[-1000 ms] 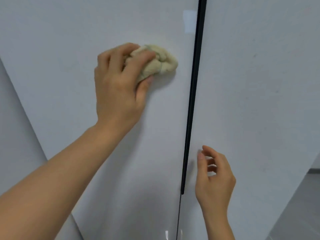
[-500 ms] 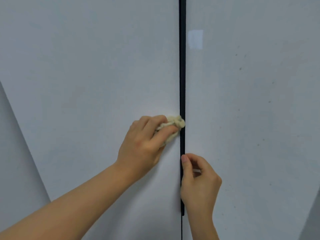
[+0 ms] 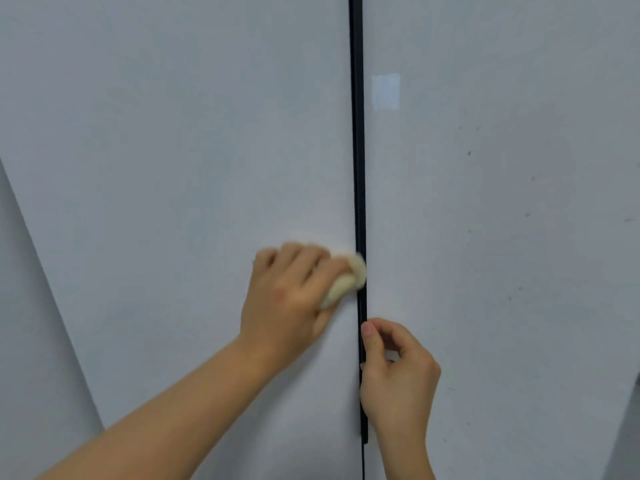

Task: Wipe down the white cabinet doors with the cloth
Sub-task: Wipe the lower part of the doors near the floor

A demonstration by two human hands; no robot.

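The left hand (image 3: 291, 299) is gripping a bunched cream cloth (image 3: 346, 278), fingers curled over it, and is pressing it against the left door (image 3: 173, 168) right at that door's inner edge; the cloth is touching the black strip (image 3: 357, 133) running between the two doors; hand and cloth are showing blurred. The right hand (image 3: 398, 372) is sitting lower, just beside the strip on the right door (image 3: 502, 237), its thumb lying along the door's edge and its fingers curling inward; whether they are hooking the edge or closing on nothing, I cannot tell. The right door is carrying small dark specks and a pale rectangular reflection (image 3: 386, 91) near the top.
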